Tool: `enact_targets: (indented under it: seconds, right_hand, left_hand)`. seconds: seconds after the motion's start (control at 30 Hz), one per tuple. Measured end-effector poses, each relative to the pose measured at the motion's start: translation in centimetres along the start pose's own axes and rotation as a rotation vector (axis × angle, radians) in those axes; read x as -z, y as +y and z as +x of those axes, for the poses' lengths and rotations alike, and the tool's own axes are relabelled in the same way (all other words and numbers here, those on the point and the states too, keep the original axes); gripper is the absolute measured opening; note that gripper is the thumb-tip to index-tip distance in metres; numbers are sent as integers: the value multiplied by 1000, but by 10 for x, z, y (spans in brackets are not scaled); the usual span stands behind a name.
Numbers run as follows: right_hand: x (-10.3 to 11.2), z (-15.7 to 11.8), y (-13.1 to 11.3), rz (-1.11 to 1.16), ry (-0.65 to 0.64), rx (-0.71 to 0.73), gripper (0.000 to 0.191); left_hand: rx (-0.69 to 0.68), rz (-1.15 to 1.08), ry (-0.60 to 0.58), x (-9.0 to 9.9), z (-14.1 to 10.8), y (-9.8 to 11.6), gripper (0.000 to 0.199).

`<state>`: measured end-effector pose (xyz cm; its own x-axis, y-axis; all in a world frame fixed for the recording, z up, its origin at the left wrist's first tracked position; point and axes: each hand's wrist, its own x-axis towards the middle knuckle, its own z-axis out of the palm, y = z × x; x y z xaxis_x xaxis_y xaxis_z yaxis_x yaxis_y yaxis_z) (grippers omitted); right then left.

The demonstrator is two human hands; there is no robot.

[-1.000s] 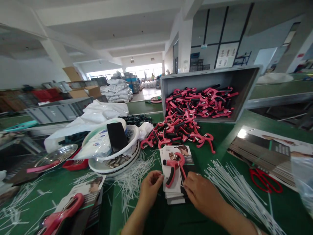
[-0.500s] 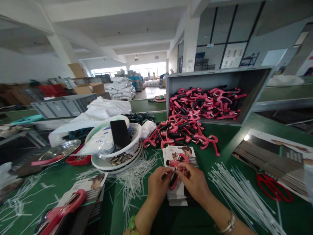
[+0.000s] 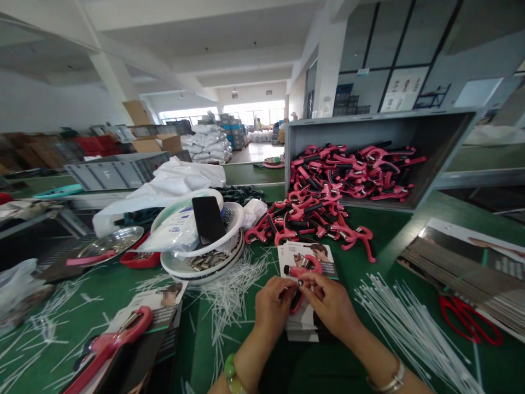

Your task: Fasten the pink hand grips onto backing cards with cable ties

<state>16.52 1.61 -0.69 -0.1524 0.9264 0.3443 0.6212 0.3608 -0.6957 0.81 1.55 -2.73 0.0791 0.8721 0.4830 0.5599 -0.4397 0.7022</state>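
A pink tool with black grips [image 3: 309, 266] lies on a stack of printed cards [image 3: 302, 332] in front of me. My left hand [image 3: 274, 307] is closed at the tool's lower left, thumb and fingertips pinched. From the right, my right hand [image 3: 330, 303] meets it over the tool, its thumb and index finger pinched too. A small dark piece shows between the fingertips; what either hand grips is too small to make out. Part of the tool's handle is hidden behind the fingers.
Pink tools [image 3: 307, 219] spill from a tipped grey crate [image 3: 445, 148]. White cable ties [image 3: 410, 334] and red scissors [image 3: 470, 320] lie right. Bowls with a phone [image 3: 208, 220] stand left; another pink tool [image 3: 109, 345] rests on cards, front left. More cards [image 3: 463, 268] are stacked right.
The whole view has shifted slightly, so things appear a little further right. Both hands remain together over the tool, with small changes in the fingers.
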Motion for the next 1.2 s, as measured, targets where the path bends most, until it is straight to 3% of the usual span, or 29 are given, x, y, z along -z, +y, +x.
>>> enact_targets:
  seconds: [0.13,0.27,0.5,0.73,0.97,1.2]
  right_hand:
    - [4,6,-5,125,-110,-39,32]
    - [6,9,-5,264,-105,-60,32]
    - [3,6,6,175,-120,-39,32]
    - [6,8,-2,223,-166,-65,33]
    - [15,21,-4,319,-375,-171,42]
    - [15,35,-1,453,-566,-253,43]
  left_hand:
    - [-29,-6,-25,2,-1,0,12]
    - [-40,-25,-15,3,-1,-1,11]
    - [-71,8,-4,3,0,-1,14]
    - [-93,41,-4,2,-1,-1,16]
    - [-166,-33,-9,2,-1,-10,17]
    - [-157,-162,-119,6,-1,-12,17]
